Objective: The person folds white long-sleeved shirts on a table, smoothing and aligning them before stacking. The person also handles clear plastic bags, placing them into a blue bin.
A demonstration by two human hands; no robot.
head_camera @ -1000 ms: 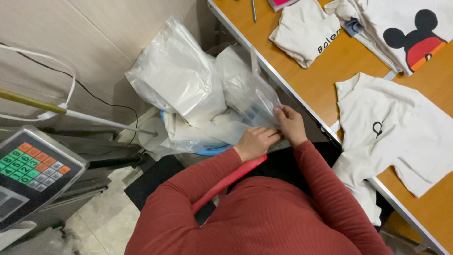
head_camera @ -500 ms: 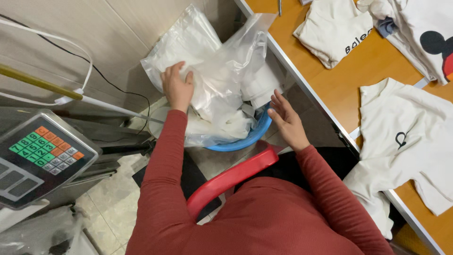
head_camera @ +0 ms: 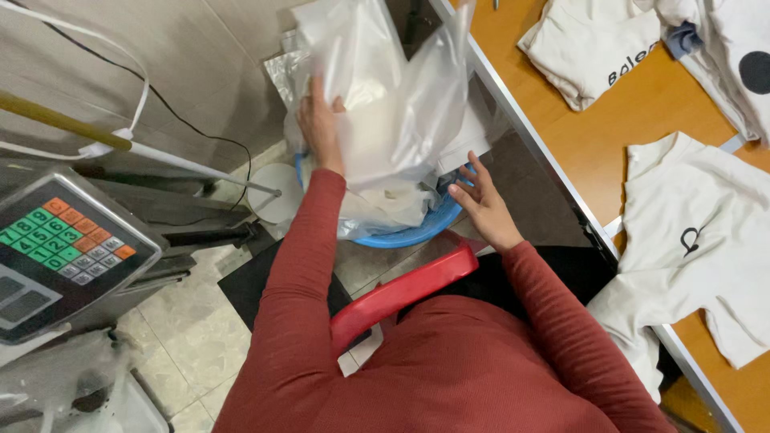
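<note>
My left hand [head_camera: 322,124] presses against a large clear plastic bag [head_camera: 393,96] holding white bagged goods, which stands in a blue basin [head_camera: 417,232] on the floor. Fingers of that hand lie flat on the bag's left side. My right hand [head_camera: 481,204] is at the basin's right rim, fingers spread, touching the lower edge of the plastic. Both arms wear red sleeves. A red chair back [head_camera: 401,289] shows below the basin.
An orange table [head_camera: 609,128] runs along the right with white printed T-shirts [head_camera: 698,232] laid on it, one hanging over the edge. A weighing scale keypad [head_camera: 56,248] sits at the left. A pole and cable [head_camera: 120,144] cross the tiled floor.
My left hand moved from the bag's front to its left side and pushed up along it. The bag now stands taller in the basin. My right hand dropped to the basin's rim.
</note>
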